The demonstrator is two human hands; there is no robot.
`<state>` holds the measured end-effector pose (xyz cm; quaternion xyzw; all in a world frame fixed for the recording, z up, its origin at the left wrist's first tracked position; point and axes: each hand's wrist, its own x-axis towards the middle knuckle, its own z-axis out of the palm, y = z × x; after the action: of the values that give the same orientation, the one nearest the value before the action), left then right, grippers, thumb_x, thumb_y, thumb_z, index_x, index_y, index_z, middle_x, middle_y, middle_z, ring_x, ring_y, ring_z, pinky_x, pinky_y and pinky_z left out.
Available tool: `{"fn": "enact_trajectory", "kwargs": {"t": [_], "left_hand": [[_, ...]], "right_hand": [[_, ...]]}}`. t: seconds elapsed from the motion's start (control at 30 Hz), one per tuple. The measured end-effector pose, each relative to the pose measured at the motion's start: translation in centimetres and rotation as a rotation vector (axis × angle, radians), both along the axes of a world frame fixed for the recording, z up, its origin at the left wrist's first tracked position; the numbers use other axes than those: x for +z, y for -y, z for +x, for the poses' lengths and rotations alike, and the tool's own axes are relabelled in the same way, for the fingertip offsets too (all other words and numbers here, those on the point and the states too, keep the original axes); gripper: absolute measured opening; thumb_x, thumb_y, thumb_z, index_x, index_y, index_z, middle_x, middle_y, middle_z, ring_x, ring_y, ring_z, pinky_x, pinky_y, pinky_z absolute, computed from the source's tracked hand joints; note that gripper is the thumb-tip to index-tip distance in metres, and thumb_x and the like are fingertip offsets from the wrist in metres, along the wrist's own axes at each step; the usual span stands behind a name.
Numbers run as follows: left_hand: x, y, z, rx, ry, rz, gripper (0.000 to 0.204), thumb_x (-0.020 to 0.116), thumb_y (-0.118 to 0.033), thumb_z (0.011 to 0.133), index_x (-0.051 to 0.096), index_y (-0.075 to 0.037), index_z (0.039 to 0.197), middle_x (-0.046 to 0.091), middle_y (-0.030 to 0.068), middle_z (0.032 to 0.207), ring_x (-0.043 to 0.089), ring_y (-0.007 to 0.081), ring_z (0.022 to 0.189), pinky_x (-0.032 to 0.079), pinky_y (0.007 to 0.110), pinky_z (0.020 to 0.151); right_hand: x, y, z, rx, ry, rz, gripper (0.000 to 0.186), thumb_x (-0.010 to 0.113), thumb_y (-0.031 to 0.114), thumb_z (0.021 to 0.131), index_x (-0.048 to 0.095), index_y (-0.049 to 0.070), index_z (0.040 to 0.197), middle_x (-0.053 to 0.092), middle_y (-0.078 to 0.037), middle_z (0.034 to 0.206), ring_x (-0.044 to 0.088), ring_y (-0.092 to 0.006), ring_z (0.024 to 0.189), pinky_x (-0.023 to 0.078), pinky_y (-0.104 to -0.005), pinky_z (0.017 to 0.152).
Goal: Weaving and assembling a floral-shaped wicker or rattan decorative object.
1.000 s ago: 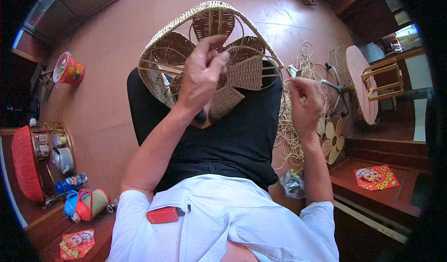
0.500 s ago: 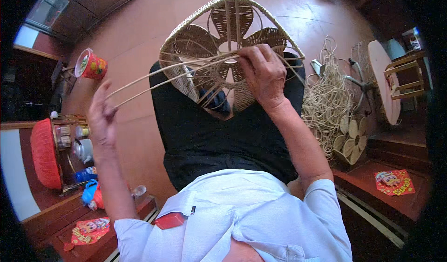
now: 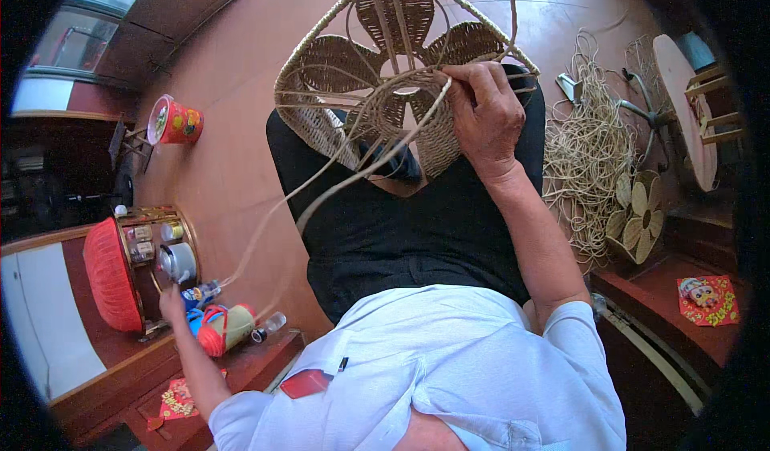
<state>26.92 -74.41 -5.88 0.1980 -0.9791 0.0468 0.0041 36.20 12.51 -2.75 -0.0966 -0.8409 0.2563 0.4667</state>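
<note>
Pinching cord (image 3: 355, 177) whose strands trail toward eight o'clock, the right hand (image 3: 485, 114) is at one o'clock, fingers clamped on it in front of a woven basket (image 3: 341, 60) at twelve o'clock, resting at the knees (image 3: 290, 154). Out at eight o'clock, near a pot (image 3: 178, 262), the left hand (image 3: 170, 300) is too blurred to tell whether its fingers are closed.

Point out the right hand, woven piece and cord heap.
Right hand (image 3: 491, 119): head view, back of the hand.
Woven piece (image 3: 345, 58): head view, its left petal.
Cord heap (image 3: 592, 150): head view, its middle.
</note>
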Motion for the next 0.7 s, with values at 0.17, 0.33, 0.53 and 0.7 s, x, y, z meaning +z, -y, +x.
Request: {"fn": "enact_trajectory", "kwargs": {"t": [0.17,0.33,0.53,0.7], "left_hand": [[2.9,-39.6,-1.1,-0.64,-0.226,0.813,0.025,0.07,-0.013,0.108,0.074,0.0,0.129,0.075,0.0115,0.12,0.07,0.0189,0.113,0.055,0.033,0.102],[7.6,-59.0,3.3,-0.888,0.106,0.979,0.041,0.072,-0.02,0.105,0.067,-0.002,0.142,0.077,0.0137,0.107,0.075,0.0214,0.094,0.059,0.036,0.087],[6.4,-58.6,1.9,-0.818,0.076,1.125,0.032,0.065,-0.022,0.111,0.071,-0.004,0.136,0.069,0.0069,0.084,0.063,0.0127,0.077,0.054,0.033,0.071],[1.8,-41.1,-3.2,-0.516,-0.105,0.96,0.033,0.059,-0.022,0.114,0.072,-0.003,0.137,0.065,-0.0043,0.102,0.055,0.0061,0.086,0.047,0.025,0.075]], "right_hand": [[0.9,0.8,-0.2,-0.009,0.055,0.002,0.011,0.083,0.016,0.094,0.076,0.012,0.1,0.069,-0.008,0.094,0.072,-0.0315,0.084,0.057,-0.0433,0.072],[0.8,1.1,-0.1,-0.028,0.056,-0.003,0.012,0.083,0.017,0.094,0.076,0.011,0.102,0.068,-0.009,0.094,0.072,-0.0331,0.084,0.057,-0.0442,0.072],[0.6,1.1,-0.1,-0.067,0.041,-0.011,0.009,0.08,0.016,0.096,0.075,0.012,0.103,0.068,-0.008,0.095,0.073,-0.0332,0.085,0.058,-0.0441,0.073],[0.5,0.8,-0.2,-0.107,0.049,-0.072,0.01,0.081,0.014,0.094,0.075,0.014,0.102,0.069,-0.006,0.096,0.074,-0.0317,0.085,0.059,-0.0435,0.072]]}}
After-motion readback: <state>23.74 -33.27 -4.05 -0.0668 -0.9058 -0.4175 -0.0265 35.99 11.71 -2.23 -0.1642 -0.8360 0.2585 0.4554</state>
